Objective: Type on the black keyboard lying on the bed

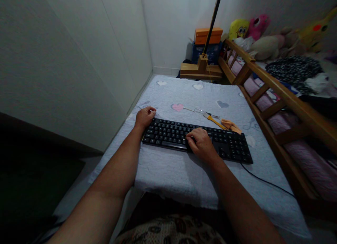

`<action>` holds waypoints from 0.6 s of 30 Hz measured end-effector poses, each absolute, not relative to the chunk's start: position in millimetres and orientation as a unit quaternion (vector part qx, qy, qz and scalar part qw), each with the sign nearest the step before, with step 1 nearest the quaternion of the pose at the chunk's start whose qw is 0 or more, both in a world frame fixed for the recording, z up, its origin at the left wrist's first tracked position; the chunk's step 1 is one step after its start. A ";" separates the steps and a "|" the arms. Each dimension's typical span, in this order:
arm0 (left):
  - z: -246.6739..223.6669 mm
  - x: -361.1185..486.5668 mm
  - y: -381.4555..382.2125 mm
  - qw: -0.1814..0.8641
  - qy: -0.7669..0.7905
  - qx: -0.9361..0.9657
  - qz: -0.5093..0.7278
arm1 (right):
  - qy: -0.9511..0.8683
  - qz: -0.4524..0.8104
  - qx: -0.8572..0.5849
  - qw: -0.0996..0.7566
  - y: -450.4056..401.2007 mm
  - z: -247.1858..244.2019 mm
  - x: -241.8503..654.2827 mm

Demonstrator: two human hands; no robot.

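Note:
A black keyboard (pixel 168 133) lies on the table under a pale blue cloth (pixel 168 170) with heart patterns. My left hand (pixel 145 117) rests at the keyboard's upper left corner, its fingers curled against the edge. Over the right-middle keys is my right hand (pixel 199 140), fingers pinched on a thin white-tipped stick (pixel 185 139), probably a cotton swab, most of it hidden. Behind the keyboard lie another thin white stick (pixel 189 109), a brush with a yellow handle (pixel 214 121), a thin metal tool (pixel 202 111) and a folded orange cloth (pixel 231 125).
The keyboard's black cable (pixel 267 182) trails to the right edge of the table. A wooden bed rail (pixel 279 93) runs along the right, with plush toys (pixel 259 26) beyond it. Behind the table stand a wooden base with a pole (pixel 202 66) and an orange box (pixel 208 35).

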State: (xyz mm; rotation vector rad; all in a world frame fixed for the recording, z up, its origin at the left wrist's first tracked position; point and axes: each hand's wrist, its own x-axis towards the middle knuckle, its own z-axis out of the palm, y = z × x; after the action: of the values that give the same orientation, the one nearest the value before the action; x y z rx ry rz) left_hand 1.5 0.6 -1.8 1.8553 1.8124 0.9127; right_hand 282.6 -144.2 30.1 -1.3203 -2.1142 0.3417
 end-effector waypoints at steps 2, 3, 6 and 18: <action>-0.7 1.8 0.1 0.193 0.647 0.662 0.324 | -0.800 0.127 -0.499 0.309 -144.4 31.1 283.4; -0.1 2.1 -0.2 0.193 0.648 0.662 0.324 | -0.800 0.126 -0.499 0.309 -144.4 31.3 283.7; 1.3 2.6 -0.9 0.196 0.647 0.662 0.323 | -0.799 0.126 -0.501 0.309 -144.5 31.3 284.1; -0.4 1.6 -0.3 0.193 0.646 0.663 0.325 | -0.794 0.112 -0.505 0.319 -144.7 30.3 283.1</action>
State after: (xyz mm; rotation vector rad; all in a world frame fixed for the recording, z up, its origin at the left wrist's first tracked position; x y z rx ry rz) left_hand 1.6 -0.3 -0.4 1.8621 1.8126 0.9118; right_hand 283.1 -144.7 30.3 -1.3293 -2.0881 0.2944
